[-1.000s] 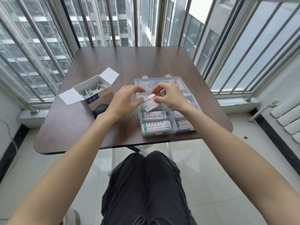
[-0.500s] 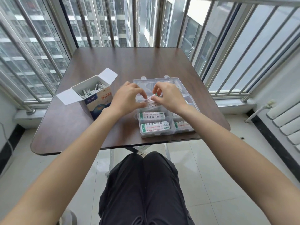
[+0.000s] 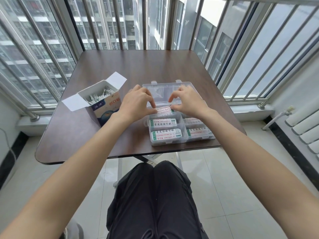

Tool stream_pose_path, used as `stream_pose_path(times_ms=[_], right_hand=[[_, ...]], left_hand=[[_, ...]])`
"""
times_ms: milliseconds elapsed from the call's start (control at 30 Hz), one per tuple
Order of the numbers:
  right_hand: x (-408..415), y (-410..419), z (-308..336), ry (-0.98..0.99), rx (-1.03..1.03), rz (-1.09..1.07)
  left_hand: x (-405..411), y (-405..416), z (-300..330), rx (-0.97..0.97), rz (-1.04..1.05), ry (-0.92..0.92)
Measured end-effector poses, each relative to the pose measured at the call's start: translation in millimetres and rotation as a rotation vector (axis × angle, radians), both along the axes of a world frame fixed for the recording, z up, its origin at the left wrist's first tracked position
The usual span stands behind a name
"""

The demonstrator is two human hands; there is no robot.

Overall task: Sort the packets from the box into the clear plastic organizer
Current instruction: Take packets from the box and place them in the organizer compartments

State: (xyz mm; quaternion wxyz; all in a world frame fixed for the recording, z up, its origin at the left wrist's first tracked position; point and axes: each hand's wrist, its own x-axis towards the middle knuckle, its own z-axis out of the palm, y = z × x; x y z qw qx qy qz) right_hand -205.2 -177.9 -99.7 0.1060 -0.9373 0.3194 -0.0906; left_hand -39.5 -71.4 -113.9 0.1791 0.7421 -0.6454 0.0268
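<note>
While both forearms reach out over the near edge of the dark brown table (image 3: 138, 66), the two hands meet above the clear plastic organizer (image 3: 179, 133), which sits at the near right part of the tabletop with its hinged lid (image 3: 164, 90) folded back flat behind it. The left hand (image 3: 138, 104) has its thumb and curled fingertips closed on the left end of a white packet (image 3: 164, 109) printed in red, and the right hand (image 3: 188, 102) pinches the same packet at its right end, fingers bent over it. The packet lies level, at the rim of the far left compartment of the organizer; whether it already rests inside or is just above cannot be told. In the compartments nearer the person lie more packets (image 3: 166, 134), white with green ends and dark print, flat and face up: two in the left column and at least two in the right column, one partly hidden by the right wrist. To the left of the organizer, apart from it, the box (image 3: 105, 107) stands upright with its white flaps open, and many thin white packets stand on edge inside. Behind the table run metal window bars (image 3: 120, 23), and the person's dark trousers (image 3: 155, 200) show below the table edge.
</note>
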Motion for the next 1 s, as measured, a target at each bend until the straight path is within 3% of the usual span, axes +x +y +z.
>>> stream_pose_path(times_ms=[233,333,433,500,600,733,833,1000], right_hand=[[-3.5,0.5,6.0,0.069,-0.216,0.000],[1.3,4.8,2.7,0.141,-0.143,0.019],[2.9,6.9,3.0,0.054,-0.005,-0.003],[1.9,5.0,6.0,0.033,-0.027,-0.048],[1.5,2.5,8.6,0.104,-0.085,-0.061],[10.9,2.3,6.1,0.239,0.057,-0.033],[12.6,-0.2,4.3,0.188,0.150,-0.065],[9.4,-1.3,5.6,0.149,0.013,-0.065]], left_hand=[[-2.2,-4.9,4.8,0.067,-0.034,-0.041],[-4.9,-7.7,2.5,0.070,-0.014,-0.012],[-7.0,-9.5,1.4,0.094,-0.025,-0.029],[-5.7,-9.5,3.0,0.104,-0.038,-0.052],[-3.7,-10.0,5.4,0.106,-0.070,-0.133],[-0.1,-11.7,7.1,0.157,-0.121,-0.149],[0.3,-14.0,5.7,0.164,-0.135,-0.135],[1.8,-16.5,1.9,0.144,-0.160,-0.087]])
